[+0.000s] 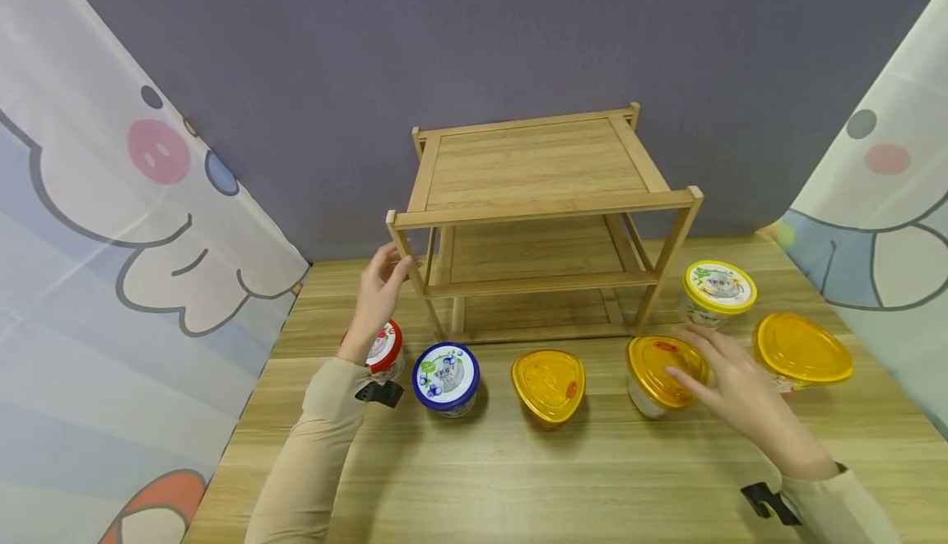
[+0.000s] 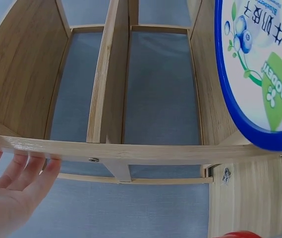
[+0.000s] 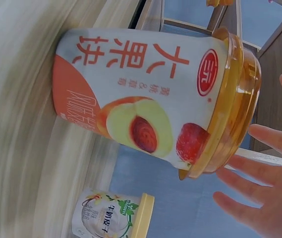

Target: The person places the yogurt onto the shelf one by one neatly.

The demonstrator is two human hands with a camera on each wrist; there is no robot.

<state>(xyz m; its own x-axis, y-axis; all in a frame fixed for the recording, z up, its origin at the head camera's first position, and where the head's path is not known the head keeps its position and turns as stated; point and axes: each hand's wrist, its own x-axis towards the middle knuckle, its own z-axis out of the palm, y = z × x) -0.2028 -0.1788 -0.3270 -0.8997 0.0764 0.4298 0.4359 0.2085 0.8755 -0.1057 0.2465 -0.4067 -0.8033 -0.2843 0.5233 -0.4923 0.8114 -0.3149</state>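
Observation:
A small wooden shelf rack (image 1: 548, 202) with three levels stands at the back of the table. My left hand (image 1: 381, 289) holds its front left post, thumb and fingers on either side of it; in the left wrist view the fingertips (image 2: 54, 163) meet the post. Over a yellow-lidded cup (image 1: 666, 371) hovers my right hand (image 1: 733, 379), fingers spread and loosely straight. The right wrist view shows those fingers beside the amber lid (image 3: 235, 104) of a cup printed with peach and strawberry. Below my left wrist stands a red-lidded tub (image 1: 387, 351), partly hidden.
A blue-lidded tub (image 1: 446, 377) and another yellow-lidded cup (image 1: 548, 386) stand in front of the rack. To its right are a yellow-rimmed tub (image 1: 718, 289) and a further amber-lidded cup (image 1: 803, 348). Grey cloth (image 1: 355, 75) hangs behind, with printed curtains on both sides.

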